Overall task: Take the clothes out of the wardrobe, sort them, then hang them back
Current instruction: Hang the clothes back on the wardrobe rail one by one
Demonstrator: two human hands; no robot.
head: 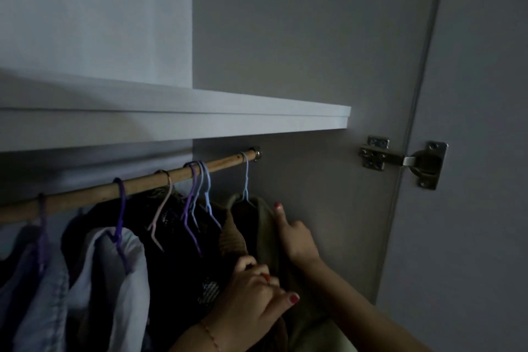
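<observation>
A wooden rail (143,184) runs across the dim wardrobe, carrying several clothes on purple, pink and pale blue hangers. At the right end an olive green garment (264,226) hangs on a pale blue hanger (245,180). My right hand (297,233) lies against its right shoulder with the index finger pointing up. A brown garment (233,237) hangs just left of it. My left hand (254,291) is lower, its fingers curled into the fabric between the brown and olive garments. A light denim shirt (114,280) hangs further left.
A white shelf (200,114) sits directly above the rail. The wardrobe's right side panel (328,194) stands close beside the olive garment. A metal hinge (400,161) joins it to the open door (471,151) on the right.
</observation>
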